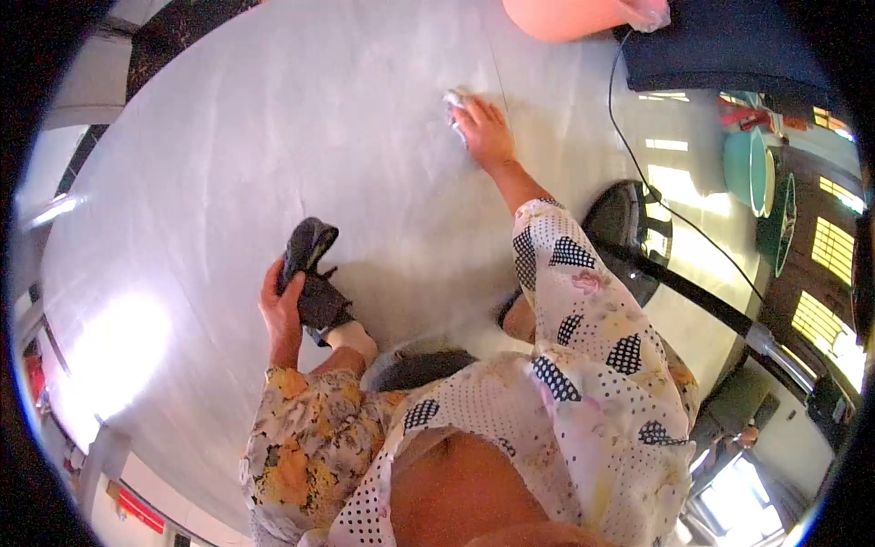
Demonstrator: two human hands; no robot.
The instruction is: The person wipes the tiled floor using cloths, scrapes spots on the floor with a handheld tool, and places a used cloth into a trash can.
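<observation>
Low over the pale, shiny floor (237,155), my right hand (485,134) is stretched forward and presses a crumpled white cloth (456,98) against it. Most of the cloth is under my fingers. At my left foot, my left hand (281,299) grips the side of a black shoe (310,244), with the thumb on its upper side and the other fingers partly hidden. A bare ankle (351,339) shows just behind the shoe. Part of my other foot (519,317) is visible beneath my right sleeve.
A round black base (629,239) with a dark pole (702,310) stands at my right. A black cord (629,137) runs along the floor there. Farther off are a pink container (565,18), a dark box-like piece (720,41) and green basins (747,171).
</observation>
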